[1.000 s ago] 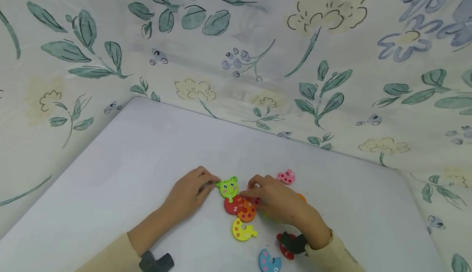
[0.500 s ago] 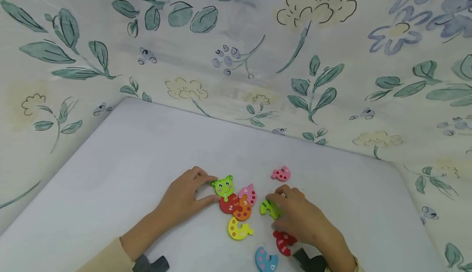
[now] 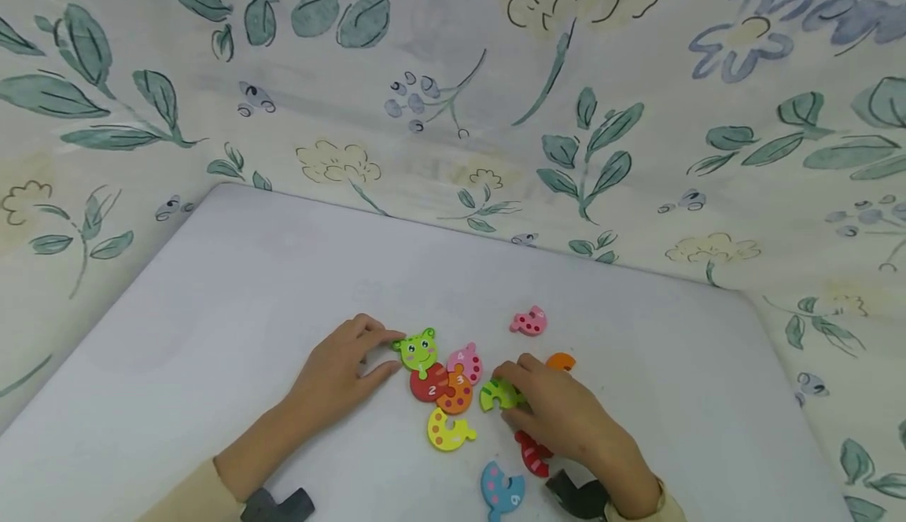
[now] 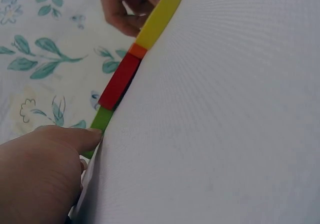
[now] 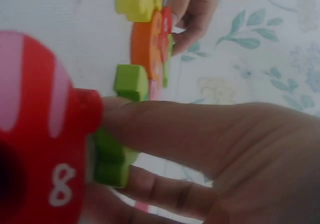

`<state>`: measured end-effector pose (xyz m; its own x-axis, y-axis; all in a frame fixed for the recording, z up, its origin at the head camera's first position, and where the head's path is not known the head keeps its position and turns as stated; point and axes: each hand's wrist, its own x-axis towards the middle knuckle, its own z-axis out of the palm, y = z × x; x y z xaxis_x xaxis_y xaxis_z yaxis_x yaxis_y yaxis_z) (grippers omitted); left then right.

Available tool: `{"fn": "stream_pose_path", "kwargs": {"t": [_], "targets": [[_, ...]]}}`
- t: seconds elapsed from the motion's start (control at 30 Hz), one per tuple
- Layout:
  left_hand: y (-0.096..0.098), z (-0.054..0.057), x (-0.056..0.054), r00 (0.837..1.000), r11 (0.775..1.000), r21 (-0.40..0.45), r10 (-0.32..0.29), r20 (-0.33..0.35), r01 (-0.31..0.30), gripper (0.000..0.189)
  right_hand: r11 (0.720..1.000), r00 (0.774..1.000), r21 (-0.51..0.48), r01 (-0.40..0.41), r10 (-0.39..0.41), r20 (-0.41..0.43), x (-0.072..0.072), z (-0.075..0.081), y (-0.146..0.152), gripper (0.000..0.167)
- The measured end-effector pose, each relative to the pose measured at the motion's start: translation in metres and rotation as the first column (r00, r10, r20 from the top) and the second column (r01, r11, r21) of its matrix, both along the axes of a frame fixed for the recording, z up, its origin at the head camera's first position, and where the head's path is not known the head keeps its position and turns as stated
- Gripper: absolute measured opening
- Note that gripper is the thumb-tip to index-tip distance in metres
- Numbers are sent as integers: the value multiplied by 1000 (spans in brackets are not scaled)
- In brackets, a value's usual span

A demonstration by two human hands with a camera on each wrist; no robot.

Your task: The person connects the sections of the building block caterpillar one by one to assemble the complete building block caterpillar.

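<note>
In the head view my left hand (image 3: 344, 365) touches the left side of a green caterpillar-head puzzle piece (image 3: 418, 351), thumb and index finger at its edge. Joined below it are a red piece marked 2 (image 3: 428, 383), an orange piece marked 3 (image 3: 456, 396) and a pink piece marked 4 (image 3: 467, 362). My right hand (image 3: 559, 404) pinches a striped green puzzle piece (image 3: 498, 395) just right of that chain. The right wrist view shows the thumb over this green piece (image 5: 111, 159), its far fingers partly hidden.
A yellow piece (image 3: 442, 433) lies below the chain, a blue one (image 3: 501, 490) nearer me. A red piece marked 8 (image 5: 61, 185) lies close by the right thumb. A pink piece (image 3: 529, 321) and an orange one (image 3: 561, 361) sit farther back on the white board (image 3: 318, 270).
My right hand has left the pink 4 piece, reached right to the striped green piece, taken hold of it and shifted it slightly left toward the chain. My left hand stays at the head.
</note>
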<state>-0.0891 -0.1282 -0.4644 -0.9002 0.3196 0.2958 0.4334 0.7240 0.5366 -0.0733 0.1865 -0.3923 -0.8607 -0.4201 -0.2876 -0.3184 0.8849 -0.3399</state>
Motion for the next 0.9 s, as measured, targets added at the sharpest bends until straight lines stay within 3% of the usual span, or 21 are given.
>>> {"fn": "stream_pose_path", "kwargs": {"t": [0.2,0.3,0.47,0.67,0.77,0.9], "targets": [[0,-1,-2,1000,1000,20,0,0,0,40,989,996,-118,88,-90,-7,-7,-3,4,43],[0,-2,-1,1000,1000,16,11,10,-11,38,976,988,-178,129,-141,-60,-13,-1,0,47],[0,-4,1,1000,999,31,25,12,-25,36,976,978,-199,91,-125,-167,-28,-2,-19,56],[6,-7,0,1000,1000,13,-9,18,9,34,984,986,-157,90,-110,-123,-33,-13,-25,49],[6,-5,-1,1000,1000,12,-4,-4,4,34,975,983,-183,127,-148,-106,-36,-15,-24,48],[1,-2,0,999,999,23,27,-20,-27,35,962,986,-247,113,-140,-94,-43,-17,-25,45]]}}
